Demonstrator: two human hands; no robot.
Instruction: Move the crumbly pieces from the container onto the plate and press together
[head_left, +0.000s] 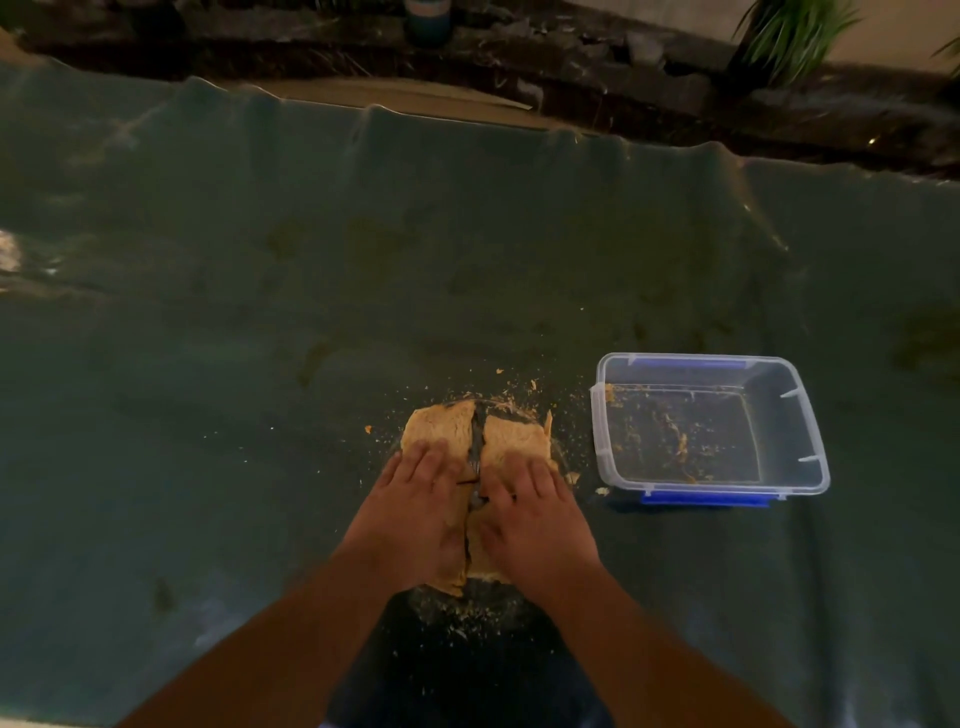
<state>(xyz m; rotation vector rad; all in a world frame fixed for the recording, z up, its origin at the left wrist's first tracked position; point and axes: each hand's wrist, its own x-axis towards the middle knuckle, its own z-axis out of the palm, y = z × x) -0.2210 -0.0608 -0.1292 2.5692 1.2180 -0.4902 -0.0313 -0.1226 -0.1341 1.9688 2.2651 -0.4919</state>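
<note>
**Pressing the two slabs together on the plate**

The crumbly pieces are sitting on the plate as two tan slabs, a left slab and a right slab, with a dark gap running between them from far edge to near edge. The plate itself is clear and hard to make out; only a bit of its far rim is showing beyond the slabs.

Your left hand is lying flat on the left slab and your right hand flat on the right one. The fingers of both are spread and extended, palms down, gripping nothing; they are simply bearing on the material.

The container is standing just to the right of the plate, apart from it, holding only scraps and smears. Crumbs are lying scattered on the green cloth around the plate.

By the look of it, the moving step is largely finished and you are working on the pressing. The next move is probably calling for an inward push from both palms, closing the gap, with gentle downward pressure so the edges are not breaking away.
</note>
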